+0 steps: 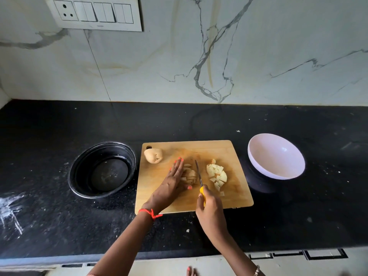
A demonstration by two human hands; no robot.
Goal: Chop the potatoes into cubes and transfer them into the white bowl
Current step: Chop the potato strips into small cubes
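Centrally, on the wooden cutting board (199,149): one partly cut potato (189,174), sliced into strips.

- Left hand (173,180): fingers straight and together, laid flat against the potato's left side, thumb at its near end.
- Right hand (209,208): fingers wrapped round the yellow handle of a knife (199,176), whose blade points away from the person, just right of the potato.
- Pile of cubes (217,175): on the board, right of the blade.
- Whole potato (153,155): unpeeled, at the board's far left corner.
- White bowl (276,156): just off the board's right edge, no cubes visible inside.
- Black round container (102,169): left of the board.
- Red thread (150,213): tied at the left wrist.
- Surface: black speckled countertop (298,216).
- Behind: veined marble wall (258,56), with a switch panel (93,12) at upper left.
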